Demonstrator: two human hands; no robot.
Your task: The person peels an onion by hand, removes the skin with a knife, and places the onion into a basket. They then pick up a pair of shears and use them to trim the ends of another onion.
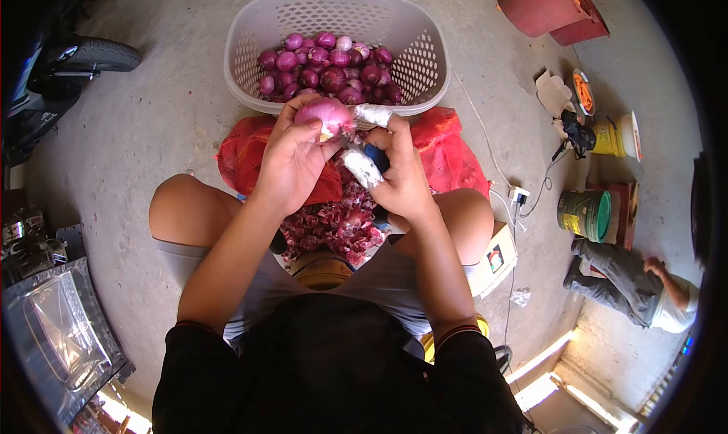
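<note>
My left hand [292, 149] is closed round a red onion [326, 117], holding it up in front of the basket. Close by on the right, my right hand [398, 168] grips a small blue-handled knife [377, 158]; its blade is mostly hidden at the onion's lower right side. White wrapping covers the thumb and a finger of that hand. Below both hands, a heap of onion skins [334, 225] lies between my knees. Red mesh sacks [455, 157] spread out on either side of the heap. Beyond them stands a grey plastic basket [250, 24] of red onions [332, 77].
On the right are a power strip [519, 195] with cords, a green-lidded bucket [584, 214], a yellow bucket [610, 138] and red tubs [542, 9]. A person [637, 282] sits at the far right. A motorcycle wheel [98, 55] shows at upper left.
</note>
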